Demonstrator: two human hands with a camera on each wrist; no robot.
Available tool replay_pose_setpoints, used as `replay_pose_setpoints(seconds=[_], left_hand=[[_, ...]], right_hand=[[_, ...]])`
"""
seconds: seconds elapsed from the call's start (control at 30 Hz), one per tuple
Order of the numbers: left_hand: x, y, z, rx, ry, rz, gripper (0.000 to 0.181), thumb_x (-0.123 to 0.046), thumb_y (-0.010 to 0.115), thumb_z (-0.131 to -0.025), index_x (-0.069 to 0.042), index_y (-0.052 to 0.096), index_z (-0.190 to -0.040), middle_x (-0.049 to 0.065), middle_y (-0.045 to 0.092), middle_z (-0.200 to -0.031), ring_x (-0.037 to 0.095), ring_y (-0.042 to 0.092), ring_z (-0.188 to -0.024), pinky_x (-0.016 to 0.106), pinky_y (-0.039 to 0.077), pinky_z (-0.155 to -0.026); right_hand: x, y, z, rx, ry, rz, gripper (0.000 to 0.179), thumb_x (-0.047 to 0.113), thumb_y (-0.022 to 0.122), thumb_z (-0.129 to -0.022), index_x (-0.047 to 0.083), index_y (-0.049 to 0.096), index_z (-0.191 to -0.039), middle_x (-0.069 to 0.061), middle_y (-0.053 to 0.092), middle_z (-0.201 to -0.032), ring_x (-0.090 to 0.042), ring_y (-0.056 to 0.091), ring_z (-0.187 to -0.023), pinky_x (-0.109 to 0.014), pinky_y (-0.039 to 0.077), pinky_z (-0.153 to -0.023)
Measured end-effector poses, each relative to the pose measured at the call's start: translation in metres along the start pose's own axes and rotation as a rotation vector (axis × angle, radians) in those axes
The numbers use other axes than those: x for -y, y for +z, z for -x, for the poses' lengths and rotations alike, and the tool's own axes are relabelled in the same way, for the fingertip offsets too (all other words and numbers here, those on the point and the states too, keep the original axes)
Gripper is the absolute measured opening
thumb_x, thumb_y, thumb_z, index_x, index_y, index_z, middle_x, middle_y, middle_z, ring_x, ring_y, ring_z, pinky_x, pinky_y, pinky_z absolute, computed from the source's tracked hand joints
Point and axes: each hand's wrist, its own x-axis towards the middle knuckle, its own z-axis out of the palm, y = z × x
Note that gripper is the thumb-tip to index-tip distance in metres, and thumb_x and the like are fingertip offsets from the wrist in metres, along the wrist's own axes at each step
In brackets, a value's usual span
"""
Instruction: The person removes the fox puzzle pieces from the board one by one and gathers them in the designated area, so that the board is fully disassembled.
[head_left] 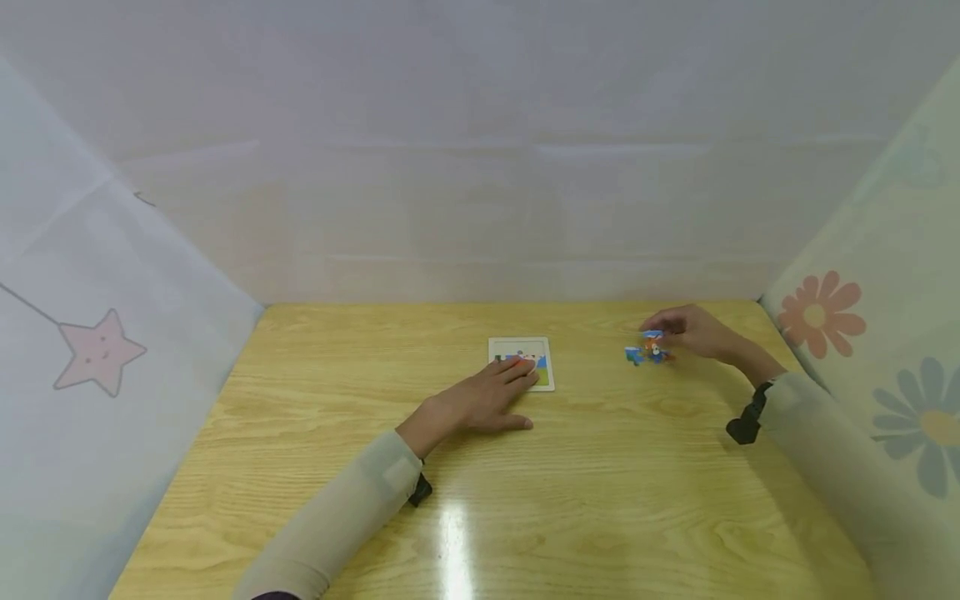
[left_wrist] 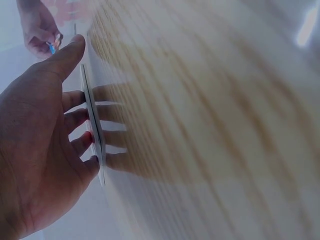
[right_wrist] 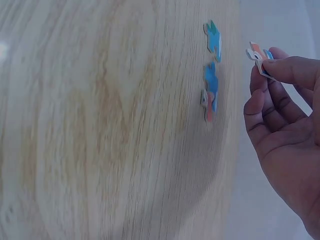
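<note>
My left hand (head_left: 486, 402) rests with extended fingers on a small white-framed jigsaw puzzle (head_left: 551, 375) at the middle of the table. Its fingers cover part of the picture inside the frame. In the left wrist view the thin puzzle board (left_wrist: 94, 117) appears edge-on under the fingertips. Over to the right, my right hand (head_left: 693, 332) pinches a jigsaw piece (right_wrist: 257, 54) between thumb and fingers, raised above the tabletop. That piece shows orange, white and blue with an eye. Below it lie a blue-green jigsaw piece (right_wrist: 213, 41) and blue-and-pink jigsaw pieces (right_wrist: 210, 82).
The wooden table (head_left: 360, 358) meets a pale back wall (head_left: 480, 225) just beyond the puzzle. Printed sheets flank both sides, with a pink star (head_left: 101, 352) at left and a red flower (head_left: 821, 315) at right. A glare spot (head_left: 454, 550) shines near the front.
</note>
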Motion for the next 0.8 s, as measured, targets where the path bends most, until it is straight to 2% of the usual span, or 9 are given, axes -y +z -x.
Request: replay_pose_setpoints(seconds=[0.1, 0.4, 0.67, 0.8], left_hand=[[0.0, -0.001, 0.0, -0.002, -0.003, 0.003, 0.085, -0.059, 0.053, -0.107, -0.011, 0.021, -0.171, 0.01, 0.013, -0.178, 0.034, 0.008, -0.164, 0.054, 0.018, -0.132], [0.002, 0.0, 0.0, 0.001, -0.007, 0.0, 0.085, -0.059, 0.051, -0.108, -0.013, 0.019, -0.171, 0.01, 0.011, -0.178, 0.034, 0.007, -0.164, 0.053, 0.017, -0.132], [0.004, 0.002, 0.0, -0.003, -0.007, 0.001, 0.086, -0.061, 0.05, -0.107, -0.014, 0.018, -0.171, 0.008, 0.01, -0.179, 0.031, 0.007, -0.165, 0.05, 0.015, -0.133], [0.004, 0.004, -0.001, -0.006, -0.008, 0.006, 0.086, -0.061, 0.05, -0.107, -0.014, 0.018, -0.171, 0.007, 0.011, -0.179, 0.031, 0.007, -0.165, 0.049, 0.015, -0.133]], right_hand=[[-0.004, -0.005, 0.005, -0.01, 0.0, 0.01, 0.031, -0.001, 0.067, -0.103, -0.008, 0.068, -0.133, -0.028, 0.068, -0.133, -0.032, 0.071, -0.114, -0.022, 0.058, -0.086], [-0.02, -0.018, 0.02, -0.014, 0.022, 0.039, 0.029, -0.004, 0.063, -0.104, -0.006, 0.07, -0.132, -0.027, 0.068, -0.135, -0.028, 0.069, -0.117, -0.02, 0.056, -0.09], [-0.025, -0.025, 0.03, 0.013, 0.097, 0.064, 0.028, 0.002, 0.063, -0.106, -0.001, 0.071, -0.132, -0.022, 0.069, -0.135, -0.031, 0.067, -0.122, -0.035, 0.058, -0.097], [-0.029, -0.027, 0.034, 0.021, 0.126, 0.059, 0.029, 0.004, 0.066, -0.105, -0.001, 0.071, -0.132, -0.022, 0.07, -0.135, -0.03, 0.067, -0.122, -0.032, 0.057, -0.096]])
